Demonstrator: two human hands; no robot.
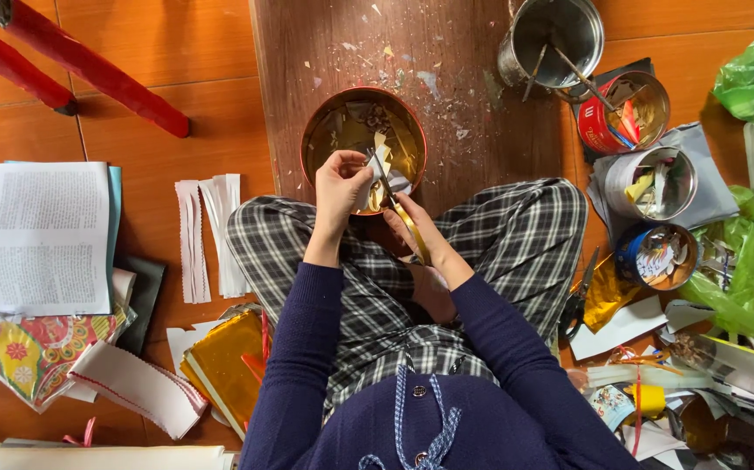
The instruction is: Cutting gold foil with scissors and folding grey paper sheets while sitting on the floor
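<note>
My left hand (339, 187) pinches a white paper scrap (379, 165) over the round tin (316, 130) at the wooden board's near edge. My right hand (412, 228) grips scissors (403, 213), mid-snip. Next needs small, careful cuts.

A single camera on the person's head looks almost straight down from above the lap, so the navy sleeves and checked trousers fill the lower middle. It sits close over the left hand (339, 189) and right hand (419, 228), with the wooden board (464, 165) running away toward the top edge and floor clutter spreading to both sides
</note>
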